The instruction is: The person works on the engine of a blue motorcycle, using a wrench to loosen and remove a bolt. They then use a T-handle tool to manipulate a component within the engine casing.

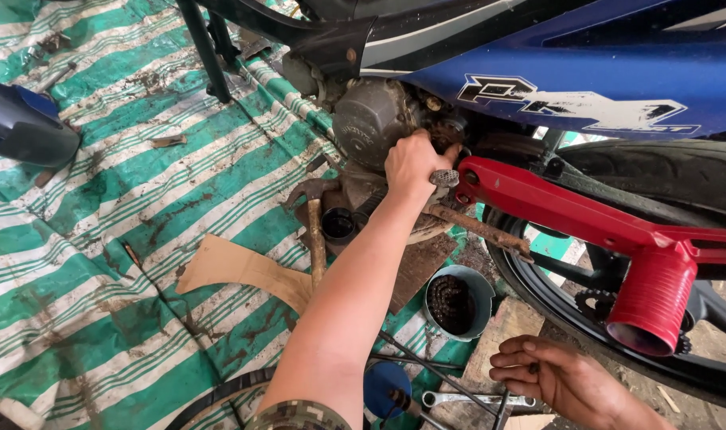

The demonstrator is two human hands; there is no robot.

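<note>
Two hands work under a blue motorbike (pixel 586 72). At centre frame, the left hand (pixel 413 166) grips a knurled metal handle (pixel 444 177) beside the engine cover (pixel 371 119). At lower right, the right hand (pixel 548 374) rests half-curled on a board, touching a spanner (pixel 458 398), holding nothing firmly.

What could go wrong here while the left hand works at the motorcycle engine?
The left hand is pressed in beside the engine cover and the red swingarm; a slip might pinch the fingers. The open cup of chain stands close below the forearm and could be knocked over.
</note>
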